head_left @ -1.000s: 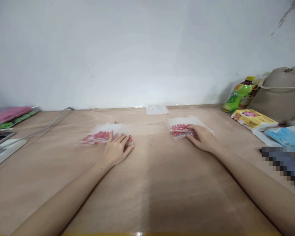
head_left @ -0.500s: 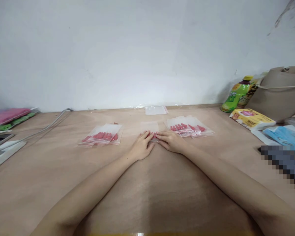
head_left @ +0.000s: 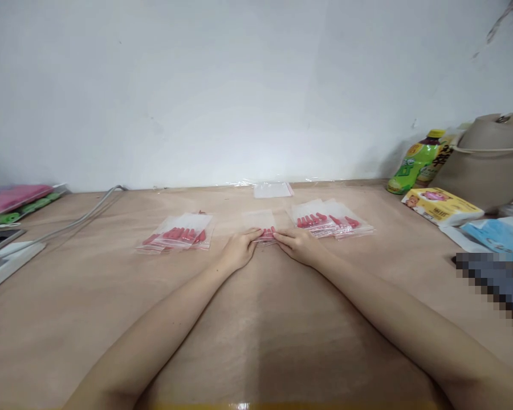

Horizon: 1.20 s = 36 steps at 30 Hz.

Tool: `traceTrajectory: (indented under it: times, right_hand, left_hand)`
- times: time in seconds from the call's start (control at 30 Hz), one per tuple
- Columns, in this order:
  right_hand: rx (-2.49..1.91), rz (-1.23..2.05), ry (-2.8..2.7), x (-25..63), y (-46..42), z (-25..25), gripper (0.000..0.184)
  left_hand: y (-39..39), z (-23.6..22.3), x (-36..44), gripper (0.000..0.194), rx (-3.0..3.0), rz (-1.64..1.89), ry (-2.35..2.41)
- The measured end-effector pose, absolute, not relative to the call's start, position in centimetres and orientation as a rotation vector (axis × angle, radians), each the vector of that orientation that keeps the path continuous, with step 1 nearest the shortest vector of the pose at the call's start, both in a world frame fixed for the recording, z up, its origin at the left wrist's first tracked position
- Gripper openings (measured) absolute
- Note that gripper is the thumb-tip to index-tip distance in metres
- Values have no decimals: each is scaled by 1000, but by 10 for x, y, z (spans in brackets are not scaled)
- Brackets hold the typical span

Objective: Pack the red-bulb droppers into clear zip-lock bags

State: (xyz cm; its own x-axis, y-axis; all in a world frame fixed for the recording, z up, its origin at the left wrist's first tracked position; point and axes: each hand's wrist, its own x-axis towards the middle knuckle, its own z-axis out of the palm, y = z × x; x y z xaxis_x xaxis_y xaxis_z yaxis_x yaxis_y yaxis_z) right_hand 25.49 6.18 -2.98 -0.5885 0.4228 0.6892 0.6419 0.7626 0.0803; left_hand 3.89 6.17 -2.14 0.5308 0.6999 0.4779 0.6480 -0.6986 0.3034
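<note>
A small clear zip bag (head_left: pixel 263 223) with red pieces inside lies at the middle of the brown table (head_left: pixel 256 319). My left hand (head_left: pixel 238 249) and my right hand (head_left: pixel 298 245) meet at its near edge, fingertips pinching the bag from either side. A pile of similar filled bags (head_left: pixel 179 234) lies to the left of my hands. Another pile of filled bags (head_left: pixel 330 221) lies to the right. An empty clear bag (head_left: pixel 272 189) rests near the wall.
At the right stand a green drink bottle (head_left: pixel 414 162), a grey bucket (head_left: pixel 489 162), a yellow packet (head_left: pixel 442 206) and a blue packet (head_left: pixel 498 234). On the left lie pink and green items (head_left: pixel 15 200), a cable (head_left: pixel 83 216) and a white board (head_left: pixel 4 263).
A second ago each hand lay on a separate pile. Both hands have come together at the centre on a single bag, which they now hold at its near edge.
</note>
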Motion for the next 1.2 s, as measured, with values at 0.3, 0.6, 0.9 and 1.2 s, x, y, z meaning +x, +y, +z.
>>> traceTrajectory:
  times: [0.3,0.6,0.9,1.2]
  right_hand:
    - [-704,-873,-2284,253,54,-14,30]
    - [-695,-537,-2266,250,51,-23,20]
    - [-794,-470,-2251,248,50,-31,22]
    - [-751,-553,-2309,247,48,-23,26]
  left_hand:
    - [60,-14,43,30,3122,936,911]
    - [61,-22,49,23,3324,910,771]
    - [65,-27,44,25,3348,928,710]
    - [61,-22,47,26,3353,911,701]
